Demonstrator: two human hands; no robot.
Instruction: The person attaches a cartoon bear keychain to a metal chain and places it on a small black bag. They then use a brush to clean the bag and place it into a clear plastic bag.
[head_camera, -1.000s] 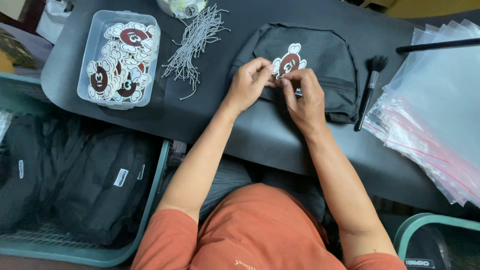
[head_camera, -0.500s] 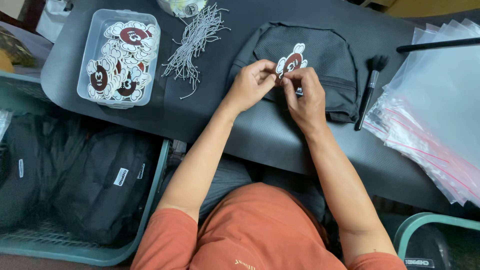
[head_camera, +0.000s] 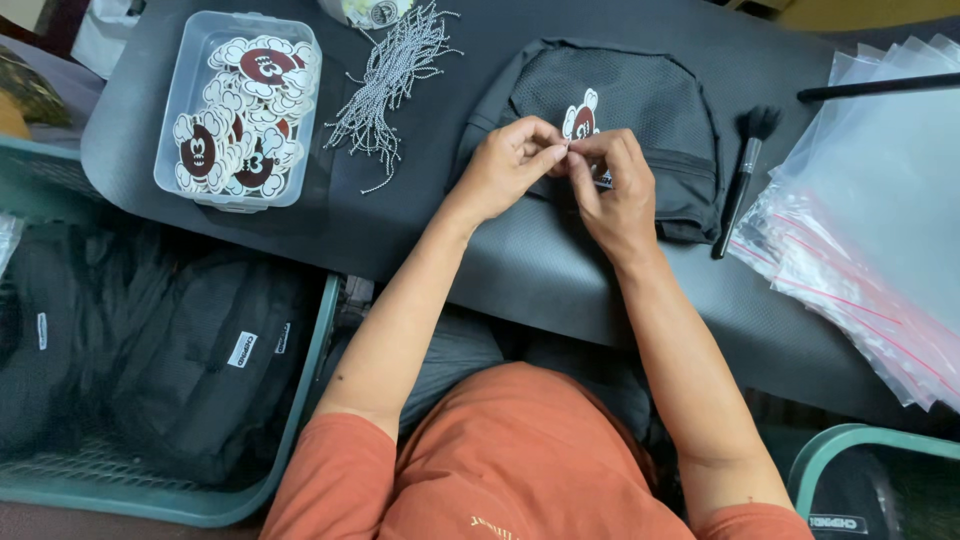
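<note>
While both forearms reach forward from the orange sleeves, the left hand (head_camera: 505, 165) and right hand (head_camera: 612, 190) meet fingertip to fingertip over a black mesh pouch (head_camera: 620, 120) lying on the dark desk (head_camera: 420, 230). Both hands are pinched together on something too small to make out, just beside a red and white charm (head_camera: 581, 118) on the pouch. A clear tub of charms (head_camera: 240, 110) and a bundle of ball chains (head_camera: 390, 70) lie to the left, a black brush (head_camera: 745, 170) to the right.

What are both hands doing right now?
Left hand: fingers pinched on the tag over the black bag.
Right hand: fingers pinched at the same spot.
</note>
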